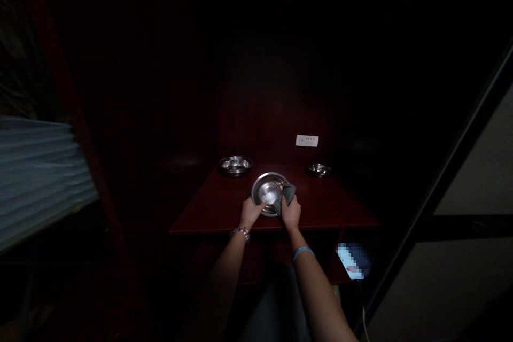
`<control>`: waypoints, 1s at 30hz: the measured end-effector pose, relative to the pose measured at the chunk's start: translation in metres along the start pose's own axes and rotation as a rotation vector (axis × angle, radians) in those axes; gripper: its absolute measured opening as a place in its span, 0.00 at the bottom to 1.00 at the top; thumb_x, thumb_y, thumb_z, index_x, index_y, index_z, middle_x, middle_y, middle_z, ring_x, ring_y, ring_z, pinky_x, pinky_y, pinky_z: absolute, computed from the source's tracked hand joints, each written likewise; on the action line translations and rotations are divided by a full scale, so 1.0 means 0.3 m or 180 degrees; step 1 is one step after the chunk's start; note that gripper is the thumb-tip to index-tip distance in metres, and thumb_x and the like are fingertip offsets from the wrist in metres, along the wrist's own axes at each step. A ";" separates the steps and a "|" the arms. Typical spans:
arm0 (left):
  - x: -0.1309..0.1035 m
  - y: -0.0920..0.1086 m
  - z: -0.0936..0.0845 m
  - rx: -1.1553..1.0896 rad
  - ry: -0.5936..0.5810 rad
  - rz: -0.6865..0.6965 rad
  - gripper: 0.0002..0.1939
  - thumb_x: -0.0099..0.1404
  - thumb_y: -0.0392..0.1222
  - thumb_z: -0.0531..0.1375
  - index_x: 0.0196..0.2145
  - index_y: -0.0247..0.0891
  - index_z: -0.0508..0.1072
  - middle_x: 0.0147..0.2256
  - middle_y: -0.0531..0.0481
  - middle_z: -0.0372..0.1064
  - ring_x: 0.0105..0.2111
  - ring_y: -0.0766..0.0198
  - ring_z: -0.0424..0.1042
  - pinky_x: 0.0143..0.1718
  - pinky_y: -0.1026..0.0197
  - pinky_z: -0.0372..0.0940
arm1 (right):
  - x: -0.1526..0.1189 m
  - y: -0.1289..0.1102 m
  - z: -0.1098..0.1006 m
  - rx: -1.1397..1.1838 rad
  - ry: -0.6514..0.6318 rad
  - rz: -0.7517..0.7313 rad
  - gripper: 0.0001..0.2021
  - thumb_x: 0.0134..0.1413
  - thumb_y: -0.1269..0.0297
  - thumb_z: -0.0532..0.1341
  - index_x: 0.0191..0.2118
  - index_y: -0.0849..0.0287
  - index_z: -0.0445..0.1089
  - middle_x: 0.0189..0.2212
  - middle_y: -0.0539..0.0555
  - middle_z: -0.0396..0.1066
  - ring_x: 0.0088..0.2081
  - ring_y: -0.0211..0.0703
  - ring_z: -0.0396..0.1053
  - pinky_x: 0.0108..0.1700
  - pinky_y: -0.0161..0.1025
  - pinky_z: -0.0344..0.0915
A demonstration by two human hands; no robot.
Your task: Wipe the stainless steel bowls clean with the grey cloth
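Note:
A shiny metal bowl (pixel 267 191) is tilted toward me above the front part of a dark red desk (pixel 332 206). My left hand (pixel 250 212) is closed on its lower left rim, the thumb lying over the inner edge. At the right rim, my right hand (pixel 292 211) grips a grey cloth (pixel 287 192) that is pressed against the bowl. Part of the cloth lies over the bowl's inner wall. The fingers under the bowl and behind the cloth are hidden.
At the back left of the desk stand wide metal bowls (pixel 235 165), seemingly stacked. Smaller metal bowls (pixel 319 170) sit at the back right, below a white wall socket (pixel 307 141). A lit, blurred-out screen (pixel 350 262) with a white cable is lower right.

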State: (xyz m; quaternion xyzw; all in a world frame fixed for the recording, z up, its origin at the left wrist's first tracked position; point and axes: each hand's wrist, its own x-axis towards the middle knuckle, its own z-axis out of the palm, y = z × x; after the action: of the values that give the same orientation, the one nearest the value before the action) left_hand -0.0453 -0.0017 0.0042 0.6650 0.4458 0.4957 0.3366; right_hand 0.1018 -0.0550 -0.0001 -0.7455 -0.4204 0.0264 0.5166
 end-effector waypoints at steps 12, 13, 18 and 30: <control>0.009 -0.022 0.007 0.0009 -0.0019 0.0033 0.18 0.55 0.34 0.67 0.45 0.31 0.78 0.45 0.39 0.80 0.45 0.54 0.79 0.48 0.58 0.72 | 0.006 0.007 0.009 0.0005 -0.0018 0.0015 0.17 0.64 0.60 0.56 0.50 0.67 0.70 0.41 0.67 0.79 0.42 0.53 0.78 0.42 0.37 0.67; 0.008 -0.020 0.007 0.0007 -0.0023 0.0029 0.18 0.55 0.34 0.67 0.45 0.30 0.78 0.45 0.39 0.80 0.45 0.54 0.79 0.48 0.58 0.72 | 0.007 0.008 0.009 -0.0007 -0.0019 0.0019 0.17 0.64 0.60 0.56 0.50 0.68 0.70 0.41 0.67 0.79 0.42 0.53 0.78 0.42 0.37 0.67; 0.003 -0.008 0.004 -0.0001 -0.0014 0.0014 0.18 0.56 0.33 0.67 0.46 0.30 0.78 0.45 0.39 0.80 0.46 0.55 0.79 0.49 0.58 0.72 | 0.008 0.008 0.010 -0.0045 -0.0033 0.0035 0.18 0.65 0.60 0.56 0.52 0.68 0.70 0.41 0.68 0.79 0.42 0.53 0.78 0.41 0.37 0.67; 0.009 -0.019 0.007 -0.0012 -0.0024 0.0033 0.18 0.55 0.33 0.66 0.45 0.31 0.78 0.45 0.39 0.80 0.46 0.56 0.79 0.49 0.59 0.72 | 0.010 0.015 0.016 0.0019 -0.0025 -0.0007 0.19 0.64 0.60 0.55 0.52 0.69 0.70 0.41 0.68 0.79 0.43 0.55 0.78 0.42 0.39 0.69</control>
State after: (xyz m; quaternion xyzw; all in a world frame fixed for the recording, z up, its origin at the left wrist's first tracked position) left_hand -0.0445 0.0029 -0.0005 0.6685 0.4402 0.4957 0.3370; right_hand 0.1042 -0.0499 -0.0048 -0.7433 -0.4232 0.0300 0.5172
